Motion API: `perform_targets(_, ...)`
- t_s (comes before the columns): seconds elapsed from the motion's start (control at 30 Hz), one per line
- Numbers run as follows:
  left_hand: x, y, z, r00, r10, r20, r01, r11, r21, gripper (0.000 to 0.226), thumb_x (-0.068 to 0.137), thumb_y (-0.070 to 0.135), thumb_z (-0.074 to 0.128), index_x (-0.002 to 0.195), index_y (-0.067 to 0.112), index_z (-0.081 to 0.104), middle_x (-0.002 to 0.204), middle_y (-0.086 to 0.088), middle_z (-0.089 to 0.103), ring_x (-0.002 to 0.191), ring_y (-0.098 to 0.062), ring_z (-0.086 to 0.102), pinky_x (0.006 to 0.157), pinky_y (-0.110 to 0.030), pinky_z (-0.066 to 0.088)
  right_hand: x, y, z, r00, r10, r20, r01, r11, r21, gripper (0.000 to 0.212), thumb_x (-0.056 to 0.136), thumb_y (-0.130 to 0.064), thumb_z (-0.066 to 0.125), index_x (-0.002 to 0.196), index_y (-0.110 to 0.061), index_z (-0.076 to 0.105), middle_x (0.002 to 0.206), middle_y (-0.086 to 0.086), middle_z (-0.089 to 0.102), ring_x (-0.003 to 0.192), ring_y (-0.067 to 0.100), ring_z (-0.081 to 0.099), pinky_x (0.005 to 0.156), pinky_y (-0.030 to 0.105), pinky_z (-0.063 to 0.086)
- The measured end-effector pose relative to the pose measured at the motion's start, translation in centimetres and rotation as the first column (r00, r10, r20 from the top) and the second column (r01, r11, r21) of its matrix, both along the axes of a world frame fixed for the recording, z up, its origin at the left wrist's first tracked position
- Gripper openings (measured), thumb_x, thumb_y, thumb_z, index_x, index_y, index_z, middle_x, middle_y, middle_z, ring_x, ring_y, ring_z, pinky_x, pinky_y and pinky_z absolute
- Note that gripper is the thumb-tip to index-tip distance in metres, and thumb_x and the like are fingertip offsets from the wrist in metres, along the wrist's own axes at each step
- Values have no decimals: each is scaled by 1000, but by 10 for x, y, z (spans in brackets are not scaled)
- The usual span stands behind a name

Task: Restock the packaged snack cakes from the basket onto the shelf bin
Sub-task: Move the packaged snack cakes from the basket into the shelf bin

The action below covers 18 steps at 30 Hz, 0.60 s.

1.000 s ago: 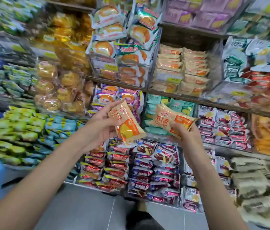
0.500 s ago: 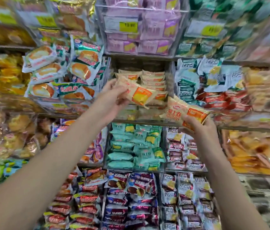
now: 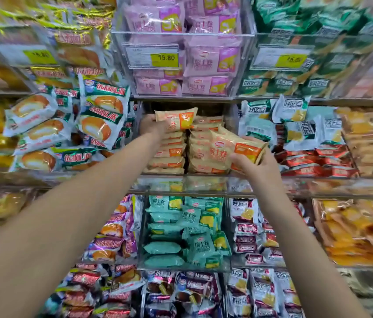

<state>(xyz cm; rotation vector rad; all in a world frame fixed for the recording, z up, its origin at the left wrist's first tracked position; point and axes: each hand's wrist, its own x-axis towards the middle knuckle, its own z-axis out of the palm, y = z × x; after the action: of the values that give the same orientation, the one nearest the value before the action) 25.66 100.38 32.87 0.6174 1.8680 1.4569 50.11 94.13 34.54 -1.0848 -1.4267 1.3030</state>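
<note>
Now the left hand (image 3: 152, 125) grips one orange snack cake (image 3: 176, 118) just above the left stack in the shelf bin (image 3: 181, 180). Meanwhile the right hand (image 3: 253, 162) holds a second pack (image 3: 233, 149) before the right stack. Next, I think, each must be laid flat on top.

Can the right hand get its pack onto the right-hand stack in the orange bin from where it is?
Probably yes: the right hand holds its pack just in front of the right stack, with open space above it.

Clear shelves (image 3: 194, 190) packed with bright wrapped snacks, yellow price tag (image 3: 164, 60) above.
</note>
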Motion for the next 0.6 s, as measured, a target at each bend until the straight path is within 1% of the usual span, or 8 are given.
perform_targets(0.07, -6, 17, -4, 991, 25, -133, -25, 1000, 4, 9, 88, 17, 62, 95, 19, 57, 98, 4, 63, 88, -13, 59, 63, -21, 46, -12, 6, 2, 1000, 4, 16, -4, 1000, 0, 30, 81, -21, 70, 104, -30, 54, 101, -6, 67, 88, 6, 67, 74, 21, 57)
perform_targets(0.17, -15, 42, -9, 969, 58, -240, -67, 997, -33, 20, 87, 16, 61, 106, 15, 59, 107, 0, 63, 104, -20, 57, 85, -26, 45, -23, 11, 0, 1000, 21, 19, -20, 1000, -19, 37, 81, -20, 70, 113, -25, 53, 105, -4, 65, 94, 11, 66, 81, 30, 57)
perform_targets(0.23, -21, 55, -11, 952, 58, -300, -84, 994, -73, 26, 88, 14, 59, 113, 11, 58, 117, -7, 63, 112, -24, 57, 95, -32, 46, -26, 13, -4, 1000, 6, 28, -5, 1000, -27, 40, 80, -21, 70, 116, -24, 52, 106, -5, 65, 95, 10, 66, 79, 27, 56)
perform_targets(0.3, -25, 63, -16, 920, 41, -389, -83, 992, -92, 26, 90, 14, 57, 114, 7, 56, 118, -11, 63, 113, -27, 57, 95, -33, 46, -26, 14, -8, 999, -15, 33, 16, 999, -33, 40, 80, -22, 70, 115, -26, 52, 104, -8, 65, 92, 6, 65, 72, 18, 54)
perform_targets(0.37, -23, 64, -21, 837, 18, -546, -90, 990, -105, 27, 92, 16, 53, 117, 4, 52, 116, -12, 64, 110, -28, 59, 89, -34, 47, -26, 14, -12, 999, -29, 37, 31, 999, -42, 38, 79, -23, 70, 113, -27, 53, 103, -8, 65, 90, 4, 65, 65, 12, 51)
perform_targets(0.47, -21, 61, -31, 669, -30, -743, -98, 987, -128, 28, 95, 14, 45, 122, 6, 46, 121, -14, 57, 106, -30, 59, 84, -39, 48, -26, 15, -15, 998, -59, 17, 60, 996, -67, 36, 80, -22, 70, 113, -26, 54, 104, -6, 66, 90, 5, 66, 65, 12, 50)
perform_targets(0.53, -21, 58, -36, 553, -86, -829, -92, 982, -163, 26, 96, 10, 41, 120, 5, 49, 131, -16, 44, 107, -33, 55, 86, -40, 45, -27, 15, -15, 997, -73, 11, 73, 994, -78, 39, 80, -22, 70, 117, -24, 54, 106, -5, 67, 92, 6, 66, 67, 13, 51)
perform_targets(0.6, -22, 54, -38, 480, -114, -870, -72, 983, -168, 26, 95, 7, 41, 118, 4, 51, 132, -17, 40, 113, -34, 48, 90, -37, 41, -27, 15, -16, 997, -74, -2, 73, 994, -78, 36, 80, -21, 70, 113, -26, 55, 106, -4, 67, 91, 6, 66, 66, 13, 51)
